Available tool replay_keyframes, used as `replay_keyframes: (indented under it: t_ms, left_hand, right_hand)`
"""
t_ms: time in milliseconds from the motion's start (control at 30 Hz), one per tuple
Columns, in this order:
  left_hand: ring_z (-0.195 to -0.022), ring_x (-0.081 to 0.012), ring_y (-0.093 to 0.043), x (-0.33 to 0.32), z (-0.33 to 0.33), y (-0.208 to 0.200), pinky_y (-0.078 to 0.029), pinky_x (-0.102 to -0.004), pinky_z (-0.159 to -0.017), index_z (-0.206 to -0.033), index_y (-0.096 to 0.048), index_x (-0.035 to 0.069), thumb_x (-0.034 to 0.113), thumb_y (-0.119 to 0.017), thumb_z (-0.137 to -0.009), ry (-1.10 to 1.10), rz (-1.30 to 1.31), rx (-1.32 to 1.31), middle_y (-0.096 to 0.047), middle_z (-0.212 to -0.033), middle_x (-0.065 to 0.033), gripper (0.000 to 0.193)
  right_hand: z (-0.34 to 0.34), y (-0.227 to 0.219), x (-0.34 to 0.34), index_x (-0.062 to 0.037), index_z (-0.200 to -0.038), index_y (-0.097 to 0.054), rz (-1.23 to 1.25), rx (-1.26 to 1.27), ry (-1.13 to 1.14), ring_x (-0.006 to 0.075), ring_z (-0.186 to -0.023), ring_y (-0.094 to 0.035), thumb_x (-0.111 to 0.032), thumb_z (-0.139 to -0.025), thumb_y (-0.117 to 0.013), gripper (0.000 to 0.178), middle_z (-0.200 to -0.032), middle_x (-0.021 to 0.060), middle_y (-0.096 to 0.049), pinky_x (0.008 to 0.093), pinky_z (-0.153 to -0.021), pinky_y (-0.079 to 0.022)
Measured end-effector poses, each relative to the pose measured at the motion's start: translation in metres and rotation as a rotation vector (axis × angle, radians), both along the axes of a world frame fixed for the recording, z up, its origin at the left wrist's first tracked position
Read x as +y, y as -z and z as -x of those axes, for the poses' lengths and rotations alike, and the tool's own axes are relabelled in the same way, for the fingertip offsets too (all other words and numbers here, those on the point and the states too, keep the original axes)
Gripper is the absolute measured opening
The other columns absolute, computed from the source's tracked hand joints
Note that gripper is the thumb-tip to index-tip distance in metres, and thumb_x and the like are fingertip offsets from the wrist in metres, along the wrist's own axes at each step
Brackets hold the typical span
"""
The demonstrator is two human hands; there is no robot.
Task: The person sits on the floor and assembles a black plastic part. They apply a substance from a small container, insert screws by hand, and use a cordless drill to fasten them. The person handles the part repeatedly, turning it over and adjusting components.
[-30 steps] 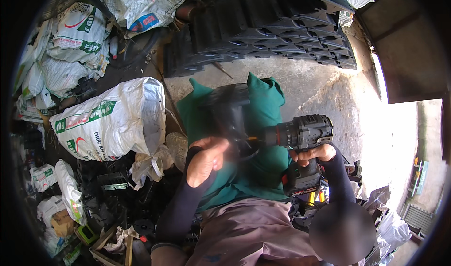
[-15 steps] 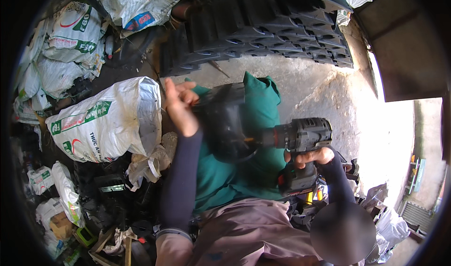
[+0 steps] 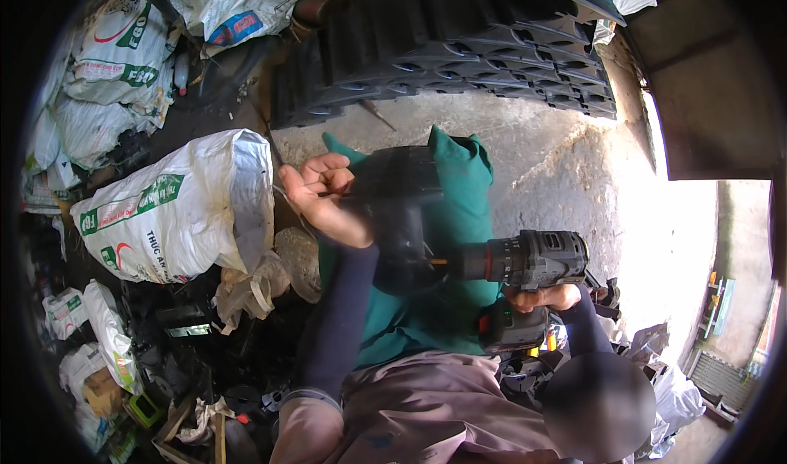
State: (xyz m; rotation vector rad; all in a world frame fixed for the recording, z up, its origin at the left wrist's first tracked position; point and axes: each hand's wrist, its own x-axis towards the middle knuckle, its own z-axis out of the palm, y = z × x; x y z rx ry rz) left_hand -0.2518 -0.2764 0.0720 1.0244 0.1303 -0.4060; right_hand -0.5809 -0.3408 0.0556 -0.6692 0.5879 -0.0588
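Observation:
A black moulded plastic piece (image 3: pixel 402 173) lies across the green cloth (image 3: pixel 463 185) over my lap. My right hand (image 3: pixel 545 297) grips a cordless drill (image 3: pixel 545 259) by its handle, the chuck facing left. Its thin bit (image 3: pixel 438 261) reaches the piece's lower right part; whether the tip is inside the plastic I cannot tell. At the piece's left side is my left hand (image 3: pixel 324 202), palm turned up, fingers loosely bent and apart. Nothing shows in those fingers, and the wrist lies against or just over the plastic.
Beyond my lap stands a stack of black ribbed plastic parts (image 3: pixel 443 46) on the concrete floor (image 3: pixel 541 148). A thin pointed tool (image 3: pixel 379 116) lies before it. An open white woven sack (image 3: pixel 176 206) is at my left, with a crumpled clear bag (image 3: pixel 250 288) beside it.
My left hand has shifted right and down against the black piece, its fingers more bent. The drill sits slightly lower, still in my right hand. The whole view has moved a little.

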Motion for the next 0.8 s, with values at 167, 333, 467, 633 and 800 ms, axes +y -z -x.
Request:
replay_keyframes:
  t_ms: [167, 333, 467, 633, 800]
  left_hand:
    - [-0.056, -0.0103, -0.042, 0.005, -0.007, 0.005, -0.035, -0.0223, -0.055, -0.083, -0.057, 0.002, 0.04, -0.045, -0.092, 0.107, -0.074, -0.119, -0.042, -0.061, 0.0012, 0.042]
    - [-0.073, -0.0184, -0.051, 0.05, -0.052, 0.013, -0.043, -0.029, -0.069, -0.106, -0.056, -0.002, 0.006, -0.049, -0.083, 0.357, -0.048, 0.358, -0.055, -0.087, -0.0067, 0.025]
    - [-0.08, -0.0219, -0.055, 0.1, -0.043, 0.03, -0.046, -0.0317, -0.072, -0.112, -0.055, -0.004, 0.0, -0.048, -0.087, 0.499, 0.164, 0.424, -0.06, -0.097, -0.0139, 0.027]
    - [-0.079, -0.0201, -0.063, 0.121, -0.016, 0.025, -0.048, -0.0304, -0.068, -0.115, -0.058, 0.001, 0.004, -0.051, -0.095, 0.674, 0.229, 0.392, -0.066, -0.099, -0.0145, 0.021]
    - [-0.066, -0.0152, -0.056, 0.118, 0.001, 0.002, -0.043, -0.0248, -0.058, -0.107, -0.06, 0.002, 0.012, -0.059, -0.094, 0.789, 0.246, 0.435, -0.065, -0.087, -0.009, 0.016]
  right_hand:
    - [-0.019, -0.041, -0.006, -0.0006, -0.117, -0.056, 0.299, 0.181, -0.181, 0.016, -0.065, -0.062, -0.006, -0.072, -0.073, 0.05, -0.094, 0.0145, -0.067, 0.0281, -0.059, -0.051]
    - [-0.023, -0.049, -0.003, -0.0001, -0.12, -0.055, 0.337, 0.125, -0.083, 0.0166, -0.064, -0.062, -0.01, -0.072, -0.076, 0.053, -0.098, 0.0166, -0.067, 0.0284, -0.059, -0.052]
    - [-0.019, -0.045, -0.007, 0.0, -0.117, -0.056, 0.307, 0.101, -0.05, 0.0168, -0.064, -0.062, -0.014, -0.072, -0.076, 0.051, -0.096, 0.0159, -0.067, 0.028, -0.058, -0.051]
    - [-0.025, -0.043, -0.014, 0.0015, -0.116, -0.055, 0.356, 0.091, -0.103, 0.0169, -0.064, -0.062, -0.019, -0.072, -0.078, 0.053, -0.094, 0.0146, -0.067, 0.0281, -0.059, -0.051]
    - [-0.018, -0.043, -0.01, 0.0046, -0.126, -0.048, 0.315, 0.033, -0.106, 0.0212, -0.072, -0.063, -0.004, -0.076, -0.073, 0.056, -0.101, 0.02, -0.066, 0.0337, -0.066, -0.053]
